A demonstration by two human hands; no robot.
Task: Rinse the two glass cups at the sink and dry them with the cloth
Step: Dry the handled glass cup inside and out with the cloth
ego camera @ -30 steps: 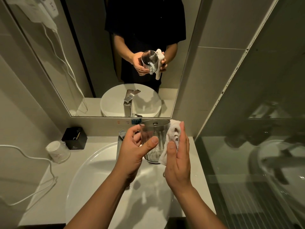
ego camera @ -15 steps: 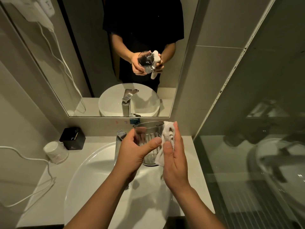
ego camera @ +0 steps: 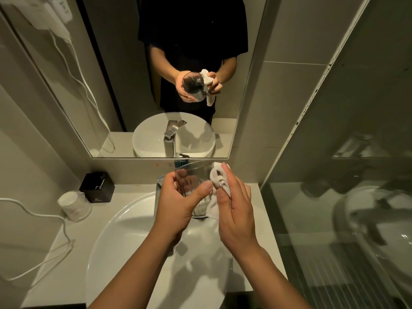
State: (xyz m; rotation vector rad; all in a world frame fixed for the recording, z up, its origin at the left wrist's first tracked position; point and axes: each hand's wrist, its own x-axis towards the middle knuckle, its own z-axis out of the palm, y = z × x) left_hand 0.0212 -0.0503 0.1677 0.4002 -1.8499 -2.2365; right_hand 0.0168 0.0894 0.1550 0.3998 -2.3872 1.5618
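Drying step, mid-wipe, over the white sink basin point(ego camera: 124, 230). Left hand point(ego camera: 178, 204) wrapped around the glass cup point(ego camera: 194, 175), thumb across the near wall, fingers clamped on the far side; cup held roughly upright, mouth up and tipped slightly away toward the mirror point(ego camera: 111, 85). Right hand point(ego camera: 236, 206) just to the cup's right, fingers closed on the white cloth point(ego camera: 217, 190), pressing it against the cup's right wall. Cup's long axis near vertical, so probably a turn of the cup by the left hand against the cloth, or a stroke of the cloth up and down that side. Second cup, apparently the wrapped cup point(ego camera: 73, 206), upside down on the table at left, beside a black box point(ego camera: 97, 188), well apart from both hands.
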